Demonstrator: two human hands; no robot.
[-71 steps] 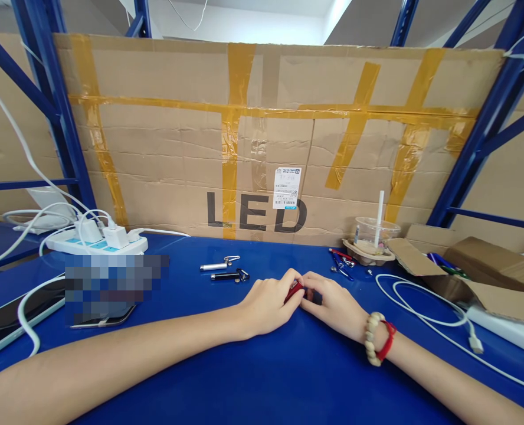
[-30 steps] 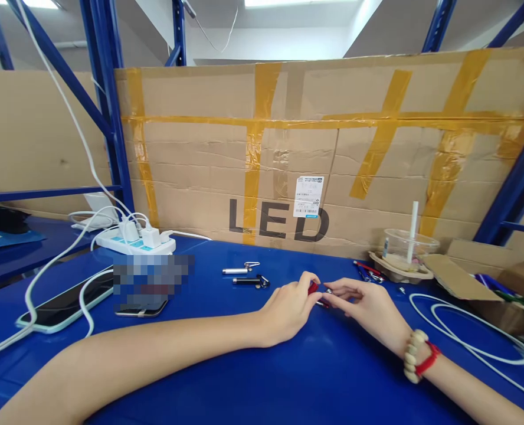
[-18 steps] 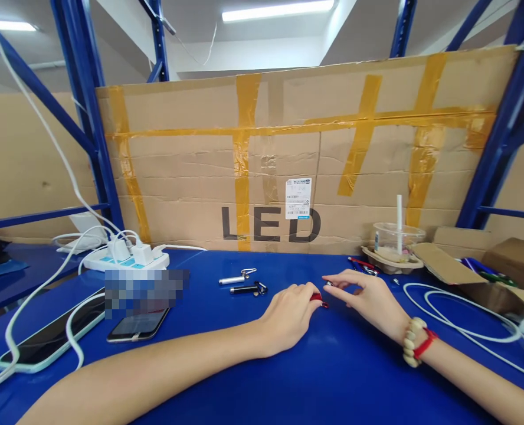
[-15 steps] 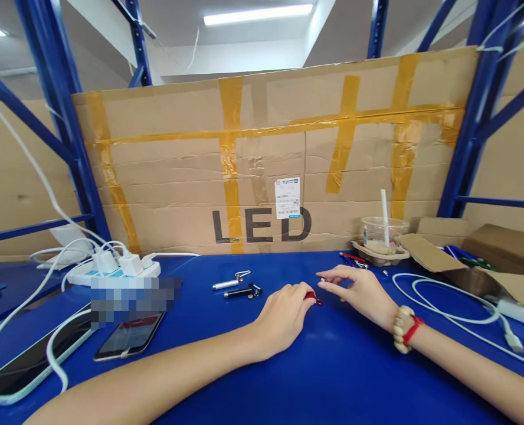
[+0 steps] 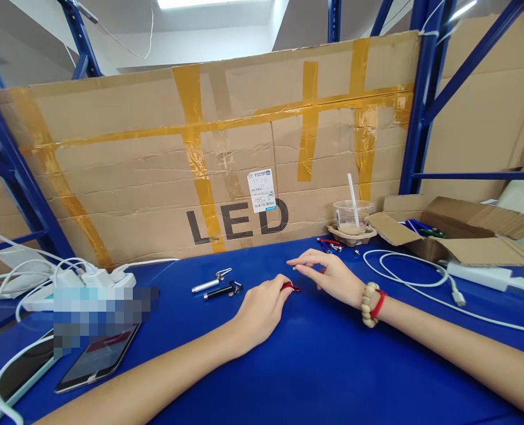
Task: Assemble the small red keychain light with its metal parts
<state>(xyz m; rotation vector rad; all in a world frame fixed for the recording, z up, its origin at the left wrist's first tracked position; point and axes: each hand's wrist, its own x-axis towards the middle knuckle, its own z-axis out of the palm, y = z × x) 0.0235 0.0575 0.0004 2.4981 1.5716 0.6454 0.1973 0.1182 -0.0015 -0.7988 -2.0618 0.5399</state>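
Observation:
My left hand (image 5: 262, 310) is closed around a small red keychain flashlight (image 5: 290, 287), mostly hidden by the fingers, its red clip end poking out to the right just above the table. A short way to its right, my right hand (image 5: 328, 275) hovers with thumb and forefinger close together. A tiny pale speck shows at those fingertips, too small to name. Left of my left hand lie a silver keychain flashlight (image 5: 205, 286) and a black one (image 5: 218, 293), side by side, each with a metal clip.
Phones (image 5: 98, 357) and a white power strip (image 5: 41, 300) with cables lie at the left. Back right are a plastic cup (image 5: 344, 218) in a carton holder, small red and blue pieces (image 5: 330, 243), a coiled white cable (image 5: 403, 280) and an open cardboard box (image 5: 487, 242).
The head view has turned right, shifting everything leftward. My left hand keeps its grip on the red flashlight. The silvery bit between my right fingertips now shows less clearly.

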